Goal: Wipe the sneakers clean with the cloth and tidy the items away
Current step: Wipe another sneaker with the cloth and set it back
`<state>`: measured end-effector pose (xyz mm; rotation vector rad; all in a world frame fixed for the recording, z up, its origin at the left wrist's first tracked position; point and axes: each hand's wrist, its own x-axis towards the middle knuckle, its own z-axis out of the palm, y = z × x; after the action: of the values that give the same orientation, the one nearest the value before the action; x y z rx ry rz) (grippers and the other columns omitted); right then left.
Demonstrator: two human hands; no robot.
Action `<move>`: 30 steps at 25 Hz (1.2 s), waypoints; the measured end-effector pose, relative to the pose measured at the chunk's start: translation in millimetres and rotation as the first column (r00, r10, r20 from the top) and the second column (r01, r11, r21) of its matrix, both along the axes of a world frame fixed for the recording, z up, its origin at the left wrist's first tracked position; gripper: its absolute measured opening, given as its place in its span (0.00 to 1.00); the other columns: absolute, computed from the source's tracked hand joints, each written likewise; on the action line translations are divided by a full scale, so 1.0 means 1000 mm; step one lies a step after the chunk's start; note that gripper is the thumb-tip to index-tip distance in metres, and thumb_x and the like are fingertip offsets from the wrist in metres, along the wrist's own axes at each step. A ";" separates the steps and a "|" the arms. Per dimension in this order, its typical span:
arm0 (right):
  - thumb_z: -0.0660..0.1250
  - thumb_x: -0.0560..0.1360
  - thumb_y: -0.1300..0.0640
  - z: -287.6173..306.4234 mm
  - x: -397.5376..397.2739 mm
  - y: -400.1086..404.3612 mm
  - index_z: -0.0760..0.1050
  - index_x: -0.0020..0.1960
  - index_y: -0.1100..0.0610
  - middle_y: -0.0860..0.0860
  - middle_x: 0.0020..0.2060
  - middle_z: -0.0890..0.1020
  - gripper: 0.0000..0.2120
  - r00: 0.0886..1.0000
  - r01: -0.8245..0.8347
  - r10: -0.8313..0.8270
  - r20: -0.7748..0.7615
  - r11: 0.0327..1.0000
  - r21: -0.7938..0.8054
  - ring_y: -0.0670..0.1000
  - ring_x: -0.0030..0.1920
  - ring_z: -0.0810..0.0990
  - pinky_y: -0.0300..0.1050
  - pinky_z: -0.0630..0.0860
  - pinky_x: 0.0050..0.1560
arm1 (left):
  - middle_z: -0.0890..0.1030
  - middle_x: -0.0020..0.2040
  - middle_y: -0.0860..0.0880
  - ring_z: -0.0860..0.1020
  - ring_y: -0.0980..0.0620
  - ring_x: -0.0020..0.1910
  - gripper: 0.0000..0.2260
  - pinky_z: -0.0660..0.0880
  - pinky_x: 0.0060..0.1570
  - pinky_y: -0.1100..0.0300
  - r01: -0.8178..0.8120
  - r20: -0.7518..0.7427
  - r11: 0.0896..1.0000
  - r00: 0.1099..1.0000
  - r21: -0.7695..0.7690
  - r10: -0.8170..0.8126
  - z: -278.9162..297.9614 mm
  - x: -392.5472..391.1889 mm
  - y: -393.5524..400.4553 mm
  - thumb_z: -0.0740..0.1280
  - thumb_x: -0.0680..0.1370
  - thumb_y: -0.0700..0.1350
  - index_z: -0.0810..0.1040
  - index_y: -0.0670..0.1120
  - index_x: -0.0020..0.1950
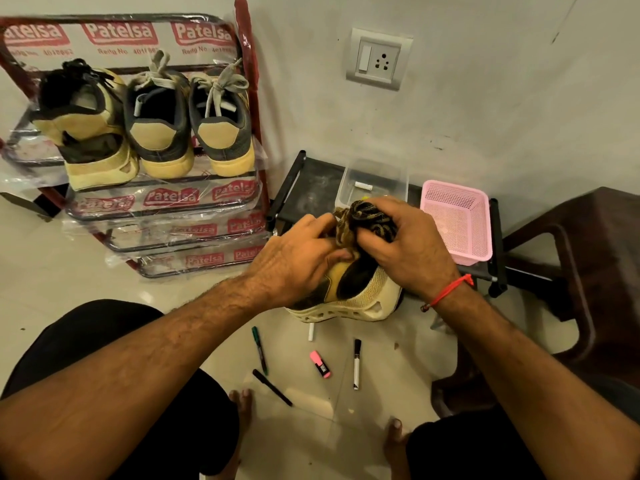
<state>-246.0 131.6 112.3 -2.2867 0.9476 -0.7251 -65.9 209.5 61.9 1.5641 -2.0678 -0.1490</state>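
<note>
Both hands work on one yellow-and-black sneaker [360, 292], held above the floor [173, 296]. The left hand [298, 258] curls over its upper, fingers pressed onto the tongue area. The right hand [405, 244] grips a bunched black-and-yellow cloth [374, 216] against the shoe's laces.

Just beyond the hands, on a low black rack [311, 188], a clear plastic box [374, 181] holds a small white item. Beside the right hand a pink mesh basket [457, 220] holds something small and pale.

Far left of the left hand, three sneakers [152, 123] sit heel-out on a shoe rack [194, 209]. Below the hands, markers [356, 362] and a pink highlighter [320, 364] lie scattered on the floor.
</note>
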 end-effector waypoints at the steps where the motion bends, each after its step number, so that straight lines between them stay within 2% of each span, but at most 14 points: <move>1: 0.67 0.75 0.50 0.002 0.000 0.003 0.80 0.59 0.53 0.50 0.51 0.82 0.14 1.000 -0.021 0.022 0.012 0.999 -0.032 0.50 0.53 0.79 0.54 0.78 0.57 | 0.74 0.57 0.48 0.68 0.54 0.49 0.23 0.78 0.37 0.49 -0.037 -0.012 0.999 0.999 0.028 0.037 0.001 0.002 -0.001 0.53 0.82 0.59 0.81 0.46 0.54; 4: 0.63 0.72 0.44 0.007 0.003 0.009 0.80 0.58 0.54 0.49 0.51 0.81 0.20 0.997 -0.077 0.076 -0.014 0.994 -0.078 0.50 0.53 0.78 0.55 0.77 0.58 | 0.73 0.59 0.50 0.71 0.51 0.50 0.21 0.78 0.38 0.44 -0.103 -0.019 0.994 0.994 0.047 0.104 0.000 0.007 -0.002 0.54 0.80 0.56 0.81 0.45 0.52; 8: 0.65 0.72 0.46 0.010 0.001 0.010 0.81 0.53 0.55 0.47 0.47 0.80 0.16 0.986 -0.158 0.154 -0.070 0.986 -0.061 0.47 0.48 0.78 0.44 0.78 0.52 | 0.70 0.57 0.53 0.70 0.53 0.50 0.22 0.78 0.39 0.44 -0.146 0.019 0.985 0.989 0.088 0.144 0.000 0.010 -0.003 0.54 0.79 0.59 0.80 0.46 0.54; 11: 0.69 0.74 0.51 0.011 -0.009 -0.004 0.82 0.54 0.56 0.50 0.47 0.81 0.13 0.998 -0.017 0.017 -0.063 1.000 -0.003 0.48 0.47 0.79 0.40 0.78 0.49 | 0.70 0.54 0.51 0.71 0.54 0.44 0.21 0.78 0.36 0.51 -0.113 -0.027 0.992 0.993 0.056 0.115 -0.001 0.010 -0.006 0.52 0.82 0.58 0.78 0.46 0.51; 13: 0.70 0.76 0.53 0.009 -0.014 -0.014 0.81 0.56 0.55 0.49 0.48 0.81 0.11 0.993 0.114 -0.113 -0.029 0.993 0.011 0.48 0.48 0.79 0.30 0.75 0.47 | 0.69 0.52 0.51 0.72 0.56 0.40 0.21 0.75 0.36 0.56 -0.097 -0.128 0.990 0.986 0.100 0.109 -0.002 0.010 -0.008 0.52 0.82 0.61 0.76 0.47 0.49; 15: 0.69 0.77 0.53 0.005 -0.015 -0.016 0.80 0.58 0.55 0.49 0.49 0.81 0.12 0.989 0.143 -0.142 -0.048 0.990 0.003 0.47 0.49 0.79 0.26 0.72 0.46 | 0.68 0.52 0.51 0.73 0.54 0.40 0.22 0.76 0.36 0.54 -0.074 -0.160 0.982 0.982 0.172 0.102 -0.003 0.010 -0.009 0.53 0.80 0.65 0.74 0.48 0.50; 17: 0.68 0.78 0.52 -0.001 -0.012 -0.016 0.78 0.61 0.55 0.51 0.53 0.81 0.13 0.989 0.075 -0.083 -0.124 0.995 -0.065 0.49 0.53 0.78 0.36 0.75 0.54 | 0.68 0.52 0.52 0.74 0.53 0.41 0.25 0.78 0.37 0.51 -0.092 -0.128 0.975 0.985 0.204 0.120 -0.004 0.011 -0.008 0.52 0.79 0.68 0.74 0.48 0.52; 19: 0.67 0.78 0.51 -0.008 -0.010 -0.015 0.76 0.64 0.54 0.52 0.57 0.80 0.16 0.970 0.011 -0.052 -0.237 0.985 -0.172 0.52 0.58 0.76 0.49 0.74 0.61 | 0.69 0.52 0.53 0.74 0.54 0.41 0.27 0.78 0.37 0.52 -0.136 -0.096 0.970 0.983 0.201 0.157 -0.003 0.011 -0.008 0.52 0.79 0.69 0.74 0.48 0.54; 21: 0.67 0.77 0.51 -0.014 -0.005 -0.012 0.74 0.67 0.53 0.53 0.60 0.78 0.19 0.946 -0.019 -0.072 -0.316 0.961 -0.275 0.55 0.62 0.73 0.56 0.72 0.63 | 0.72 0.49 0.55 0.74 0.55 0.41 0.24 0.75 0.38 0.54 -0.195 -0.116 0.962 0.969 0.191 0.220 0.000 0.009 -0.009 0.54 0.81 0.67 0.75 0.48 0.54; 23: 0.67 0.74 0.50 -0.021 0.003 -0.003 0.74 0.67 0.54 0.54 0.60 0.78 0.22 0.937 -0.055 -0.090 -0.337 0.916 -0.398 0.58 0.61 0.73 0.58 0.73 0.60 | 0.75 0.43 0.53 0.75 0.52 0.40 0.19 0.72 0.37 0.54 -0.276 -0.154 0.934 0.937 0.226 0.314 0.004 0.009 -0.011 0.55 0.83 0.61 0.75 0.47 0.52; 25: 0.66 0.72 0.49 -0.027 0.012 0.010 0.75 0.64 0.55 0.55 0.58 0.78 0.22 0.940 -0.092 -0.077 -0.332 0.881 -0.464 0.59 0.59 0.73 0.58 0.74 0.56 | 0.76 0.40 0.51 0.76 0.50 0.40 0.17 0.71 0.38 0.53 -0.314 -0.242 0.894 0.885 0.319 0.397 0.005 0.010 -0.012 0.56 0.85 0.57 0.75 0.45 0.50; 27: 0.66 0.72 0.47 -0.033 0.021 0.023 0.76 0.62 0.55 0.55 0.58 0.77 0.21 0.945 -0.138 -0.024 -0.325 0.874 -0.467 0.60 0.57 0.73 0.58 0.75 0.53 | 0.77 0.40 0.50 0.77 0.48 0.42 0.17 0.73 0.43 0.51 -0.338 -0.383 0.842 0.775 0.421 0.503 0.008 0.010 -0.014 0.57 0.85 0.56 0.76 0.45 0.49; 30: 0.67 0.72 0.46 -0.052 0.031 0.055 0.76 0.61 0.53 0.55 0.59 0.76 0.20 0.924 -0.293 0.135 -0.358 0.851 -0.435 0.58 0.55 0.73 0.56 0.76 0.49 | 0.79 0.52 0.48 0.78 0.45 0.54 0.21 0.75 0.55 0.51 -0.416 -0.507 0.692 0.476 0.590 0.718 0.012 0.022 -0.022 0.56 0.84 0.61 0.77 0.46 0.60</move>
<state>-215.0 186.6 60.5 -2.9662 0.6667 -0.5479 -44.2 187.6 74.0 1.9446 -0.8271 -0.8228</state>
